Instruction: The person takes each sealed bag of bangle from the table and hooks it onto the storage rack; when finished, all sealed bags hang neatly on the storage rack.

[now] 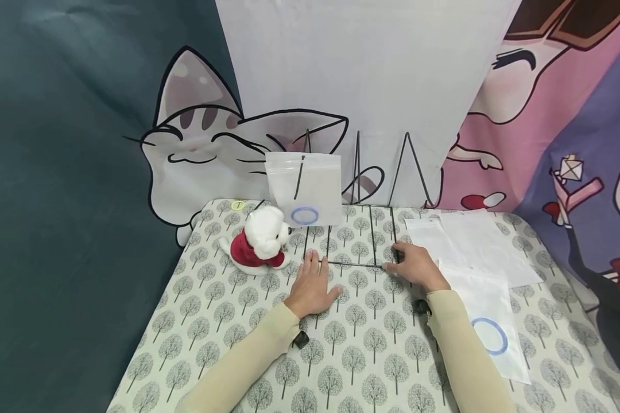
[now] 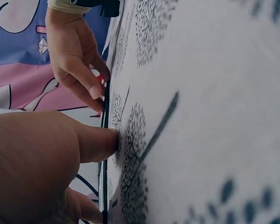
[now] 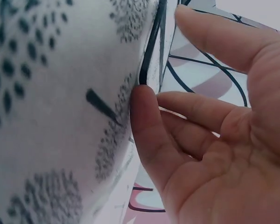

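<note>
The black wire rack (image 1: 352,264) stands at the back edge of the desk (image 1: 353,358), its base flat on the tree-print cloth and its thin uprights rising against the curtain. In front of me, two bare hands are at the near corners of that base. The left hand (image 1: 310,289) lies over the left end of the front bar, fingers straight and together, thumb spread out to the side; it has hold of nothing. The right hand (image 1: 418,267) is at the right corner, half open, its fingers loosely bent with a gap between them and the thumb. One fingertip meets the end of the bar, and I see no firm grip on it. Both arms wear cream sleeves (image 1: 245,358), with a small black device by each wrist.

A clear bag (image 1: 317,183) hangs at the rack's left side, a dark prong showing across its front and a blue ring marked low on it. Just left of the rack, toward the desk's back left corner, sits a white plush dog (image 1: 262,242) in a red top. Beyond it, by the back edge, lies a small yellow ring (image 1: 237,209). To the right, toward the back right corner, white pouches (image 1: 475,241) lie flat; a nearer one (image 1: 470,292), with another blue ring, reaches down past the right wrist.
</note>
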`<state>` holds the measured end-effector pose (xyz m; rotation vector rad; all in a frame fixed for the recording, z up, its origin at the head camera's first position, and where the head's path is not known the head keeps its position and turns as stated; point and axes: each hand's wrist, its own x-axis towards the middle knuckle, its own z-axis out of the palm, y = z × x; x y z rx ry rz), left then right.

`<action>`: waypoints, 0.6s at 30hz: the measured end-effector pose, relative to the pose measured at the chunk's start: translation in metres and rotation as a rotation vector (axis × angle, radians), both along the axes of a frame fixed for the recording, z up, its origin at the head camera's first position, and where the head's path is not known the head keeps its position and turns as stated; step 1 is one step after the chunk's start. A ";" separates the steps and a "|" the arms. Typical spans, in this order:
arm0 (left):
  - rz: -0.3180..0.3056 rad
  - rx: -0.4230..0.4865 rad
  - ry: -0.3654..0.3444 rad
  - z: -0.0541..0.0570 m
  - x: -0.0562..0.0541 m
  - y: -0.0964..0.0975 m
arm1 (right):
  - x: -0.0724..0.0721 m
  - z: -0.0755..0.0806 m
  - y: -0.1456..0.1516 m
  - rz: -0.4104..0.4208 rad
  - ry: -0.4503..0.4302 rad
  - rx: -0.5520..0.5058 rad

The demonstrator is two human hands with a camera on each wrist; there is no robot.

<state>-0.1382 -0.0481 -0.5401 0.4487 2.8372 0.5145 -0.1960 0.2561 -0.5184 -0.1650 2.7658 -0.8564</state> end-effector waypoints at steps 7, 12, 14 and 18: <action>-0.016 -0.022 0.002 0.004 -0.003 -0.002 | 0.000 0.005 0.015 0.023 0.091 -0.051; -0.033 -0.022 -0.010 0.006 -0.006 -0.004 | -0.001 0.007 0.035 0.001 0.130 -0.090; -0.047 -0.030 -0.010 0.006 -0.006 -0.005 | -0.001 0.010 0.044 -0.017 0.142 -0.096; -0.065 -0.048 -0.012 0.007 -0.008 -0.007 | -0.005 0.014 0.063 -0.068 0.165 -0.106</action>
